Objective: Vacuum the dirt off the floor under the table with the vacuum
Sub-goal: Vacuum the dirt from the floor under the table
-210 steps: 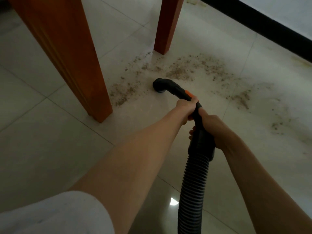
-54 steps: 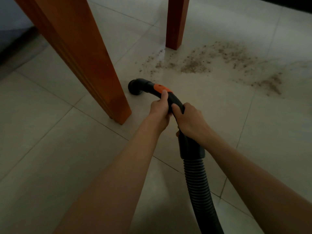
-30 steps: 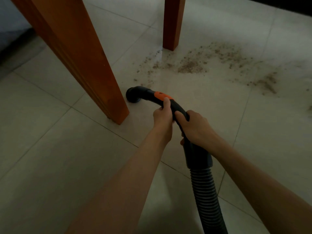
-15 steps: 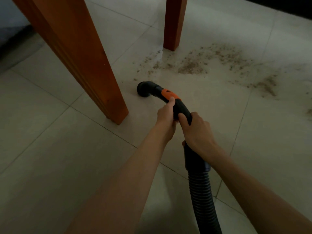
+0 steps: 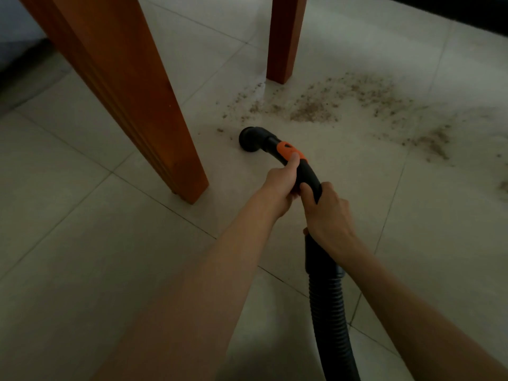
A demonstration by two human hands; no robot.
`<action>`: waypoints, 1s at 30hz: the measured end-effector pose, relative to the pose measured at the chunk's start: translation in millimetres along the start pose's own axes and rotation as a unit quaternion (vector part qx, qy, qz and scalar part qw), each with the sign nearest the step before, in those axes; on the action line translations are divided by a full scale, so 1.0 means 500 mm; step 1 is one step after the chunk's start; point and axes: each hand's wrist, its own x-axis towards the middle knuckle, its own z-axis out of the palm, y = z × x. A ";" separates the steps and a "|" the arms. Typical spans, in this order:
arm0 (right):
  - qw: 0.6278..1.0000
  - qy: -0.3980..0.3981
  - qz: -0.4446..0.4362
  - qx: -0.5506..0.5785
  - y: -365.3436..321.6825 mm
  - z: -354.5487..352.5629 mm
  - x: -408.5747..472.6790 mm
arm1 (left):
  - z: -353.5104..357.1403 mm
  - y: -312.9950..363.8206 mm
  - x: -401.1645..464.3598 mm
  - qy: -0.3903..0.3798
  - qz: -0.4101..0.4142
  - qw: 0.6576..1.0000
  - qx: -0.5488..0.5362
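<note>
Pale tiled floor (image 5: 82, 270), scattered dirt (image 5: 313, 111), wooden table legs (image 5: 132, 86)

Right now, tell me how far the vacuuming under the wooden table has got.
Done: the pale tile beside the near wooden table leg looks free of dirt. In hand: left hand and right hand grip the black vacuum hose handle, its round nozzle down on the floor. Left: brown dirt by the far table leg, and a patch to the right.

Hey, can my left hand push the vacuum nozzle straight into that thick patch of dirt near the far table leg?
Probably yes. The left hand grips the handle behind the nozzle, and only bare tile lies between it and the dirt. The far table leg stands off to the side.
</note>
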 end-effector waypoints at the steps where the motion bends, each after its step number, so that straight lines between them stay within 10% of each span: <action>1: 1.000 0.001 0.002 0.006 -0.001 0.001 0.003 | 0.002 0.002 -0.001 0.000 -0.001 1.000 -0.002; 30: 0.986 -0.124 -0.035 0.107 -0.080 0.051 0.042 | -0.083 0.047 0.039 0.093 0.022 0.995 -0.033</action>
